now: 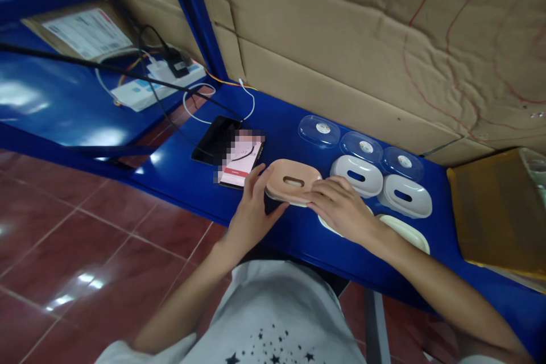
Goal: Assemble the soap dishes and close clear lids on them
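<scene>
A pink oval box part (292, 181) with a slot in its top rests on the blue shelf (294, 125). My left hand (252, 207) grips its left end, fingers curled round the edge. My right hand (341, 207) holds its right end, fingers pressed on the rim. Under my right hand lies a cream oval part (328, 226), mostly hidden, and a second cream one (405, 230) lies to its right. Two grey slotted oval parts (357, 174) stand just behind, with three clear lids (319, 129) beyond them.
A phone (239, 164) on a white cable lies left of the pink part. A power strip (156, 82) with black cables sits on the shelf at the back left. Cardboard (384, 40) lines the wall. A yellow-brown bag (499, 210) lies at the right. Red floor tiles show below.
</scene>
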Demonstrator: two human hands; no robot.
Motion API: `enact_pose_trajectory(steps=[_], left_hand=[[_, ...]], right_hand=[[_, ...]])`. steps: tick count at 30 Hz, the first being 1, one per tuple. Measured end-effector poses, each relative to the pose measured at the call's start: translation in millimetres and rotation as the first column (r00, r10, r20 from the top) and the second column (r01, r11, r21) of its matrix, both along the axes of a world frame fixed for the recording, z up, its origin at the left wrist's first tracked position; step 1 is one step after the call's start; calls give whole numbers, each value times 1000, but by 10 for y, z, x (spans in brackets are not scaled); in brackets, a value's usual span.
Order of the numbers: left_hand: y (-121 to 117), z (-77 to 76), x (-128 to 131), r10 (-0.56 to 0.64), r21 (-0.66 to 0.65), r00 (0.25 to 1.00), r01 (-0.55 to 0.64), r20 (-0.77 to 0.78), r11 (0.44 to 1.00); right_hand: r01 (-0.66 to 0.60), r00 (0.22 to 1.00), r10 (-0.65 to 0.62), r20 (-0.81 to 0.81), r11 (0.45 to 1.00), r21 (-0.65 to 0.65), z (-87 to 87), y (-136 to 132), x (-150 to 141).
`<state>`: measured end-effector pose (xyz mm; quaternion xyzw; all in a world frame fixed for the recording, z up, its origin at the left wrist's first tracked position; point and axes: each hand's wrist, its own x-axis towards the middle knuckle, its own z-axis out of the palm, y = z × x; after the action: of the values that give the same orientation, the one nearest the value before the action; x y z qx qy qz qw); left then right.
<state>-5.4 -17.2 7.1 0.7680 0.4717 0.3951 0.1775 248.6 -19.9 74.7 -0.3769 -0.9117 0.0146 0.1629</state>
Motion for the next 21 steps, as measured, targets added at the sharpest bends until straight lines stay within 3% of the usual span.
enact_pose_trajectory(steps=[14,21], left_hand=[[-18,26,-20,-38,7,998,38,-45,999],[-30,4,-9,-25,-3,998,24,-66,1000]], right_hand=[[-33,976,12,217,995,94,92,-91,-68],[-39,970,27,244,998,43,44,-102,-93]])
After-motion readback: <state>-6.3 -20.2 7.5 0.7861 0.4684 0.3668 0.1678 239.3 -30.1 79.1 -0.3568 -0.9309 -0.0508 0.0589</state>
